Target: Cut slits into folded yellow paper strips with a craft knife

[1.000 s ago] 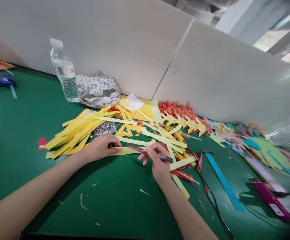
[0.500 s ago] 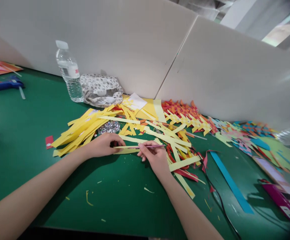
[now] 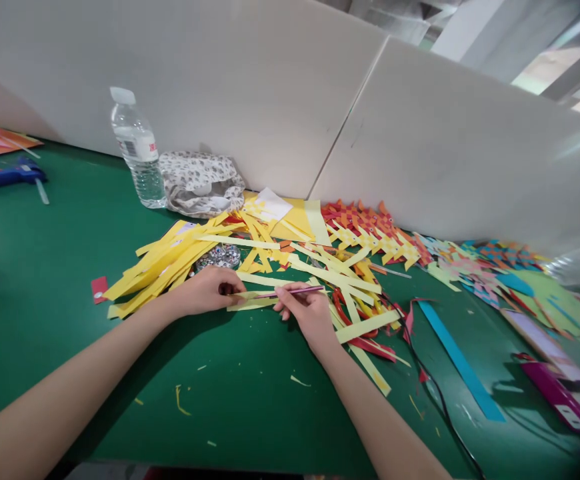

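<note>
My right hand [image 3: 310,317] is closed in a pinch round a thin purple pencil-like stick [image 3: 304,290]. The stick points left toward the fingers of my left hand [image 3: 205,291]. Those fingers are curled and pinch one end of a pale yellow paper strip [image 3: 256,295], which runs along the stick between the hands. Part of the strip is hidden by my fingers. Behind and beside my left hand lies a heap of yellow paper strips [image 3: 160,263], with a clear container of small googly eyes [image 3: 219,256] partly under them. More pale strips [image 3: 337,273] lie beyond my right hand.
A water bottle [image 3: 140,157] and a patterned cloth pouch [image 3: 201,183] stand against the grey partition [image 3: 195,80]. At left is a blue glue gun [image 3: 7,175]. Woven paper fish [image 3: 370,233], a blue strip [image 3: 463,360], a black cable [image 3: 435,387] and a magenta device [image 3: 557,393] lie to the right.
The stick and my right hand have shifted slightly left, closer to my left hand. Both hands keep their hold, and the view has tilted a little.
</note>
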`<action>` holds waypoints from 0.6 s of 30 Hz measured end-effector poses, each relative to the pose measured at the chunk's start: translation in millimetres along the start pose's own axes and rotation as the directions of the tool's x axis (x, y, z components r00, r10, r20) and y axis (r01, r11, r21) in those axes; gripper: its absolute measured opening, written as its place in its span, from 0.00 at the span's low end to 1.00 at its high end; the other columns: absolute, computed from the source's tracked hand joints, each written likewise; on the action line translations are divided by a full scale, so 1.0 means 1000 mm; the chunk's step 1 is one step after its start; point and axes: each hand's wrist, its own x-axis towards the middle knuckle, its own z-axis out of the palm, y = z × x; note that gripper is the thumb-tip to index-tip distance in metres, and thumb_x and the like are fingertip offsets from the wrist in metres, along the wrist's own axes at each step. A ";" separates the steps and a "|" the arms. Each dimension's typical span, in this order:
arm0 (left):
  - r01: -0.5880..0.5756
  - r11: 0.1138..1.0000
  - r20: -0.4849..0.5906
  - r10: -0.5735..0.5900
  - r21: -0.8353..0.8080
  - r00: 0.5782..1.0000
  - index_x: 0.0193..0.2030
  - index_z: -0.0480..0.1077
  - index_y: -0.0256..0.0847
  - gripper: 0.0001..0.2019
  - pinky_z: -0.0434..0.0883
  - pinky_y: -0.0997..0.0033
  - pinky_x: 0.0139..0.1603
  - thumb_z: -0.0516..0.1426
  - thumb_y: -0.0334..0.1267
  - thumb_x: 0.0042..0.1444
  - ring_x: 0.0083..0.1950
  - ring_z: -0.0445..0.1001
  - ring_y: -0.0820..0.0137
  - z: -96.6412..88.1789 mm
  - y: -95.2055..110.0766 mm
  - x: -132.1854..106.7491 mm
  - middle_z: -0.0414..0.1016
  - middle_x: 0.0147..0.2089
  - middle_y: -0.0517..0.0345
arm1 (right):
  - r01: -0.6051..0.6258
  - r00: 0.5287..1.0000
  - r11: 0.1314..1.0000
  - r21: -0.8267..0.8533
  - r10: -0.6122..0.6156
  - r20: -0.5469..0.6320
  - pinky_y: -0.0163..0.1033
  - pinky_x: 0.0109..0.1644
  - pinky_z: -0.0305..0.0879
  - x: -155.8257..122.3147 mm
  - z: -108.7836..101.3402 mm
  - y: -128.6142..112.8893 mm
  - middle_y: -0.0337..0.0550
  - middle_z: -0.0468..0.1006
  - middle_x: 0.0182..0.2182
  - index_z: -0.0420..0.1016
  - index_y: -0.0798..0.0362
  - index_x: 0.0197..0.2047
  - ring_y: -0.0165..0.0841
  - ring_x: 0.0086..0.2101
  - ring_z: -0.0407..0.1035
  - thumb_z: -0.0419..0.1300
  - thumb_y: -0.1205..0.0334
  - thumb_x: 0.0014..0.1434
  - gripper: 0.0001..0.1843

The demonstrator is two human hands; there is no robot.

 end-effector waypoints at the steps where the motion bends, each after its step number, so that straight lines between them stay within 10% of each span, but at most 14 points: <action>1: 0.000 1.000 0.000 0.000 -0.003 1.000 0.33 0.78 0.42 0.08 0.64 0.76 0.31 0.58 0.41 0.52 0.30 0.70 0.72 0.000 0.000 0.000 0.77 0.31 0.59 | -0.003 1.000 1.000 0.000 0.003 0.004 0.33 0.23 0.66 0.000 0.000 0.001 0.40 0.78 0.20 0.76 0.54 0.31 0.27 0.17 0.66 0.69 0.52 0.51 0.14; 18: 0.105 0.988 -0.001 -0.105 -0.114 0.994 0.35 0.78 0.45 0.09 0.63 0.76 0.26 0.60 0.44 0.50 0.26 0.69 0.73 0.003 -0.003 -0.001 0.75 0.27 0.62 | 0.043 0.982 0.998 -0.037 -0.049 -0.185 0.33 0.20 0.60 0.008 -0.028 0.000 0.38 0.74 0.15 0.74 0.54 0.25 0.28 0.16 0.63 0.71 0.51 0.47 0.16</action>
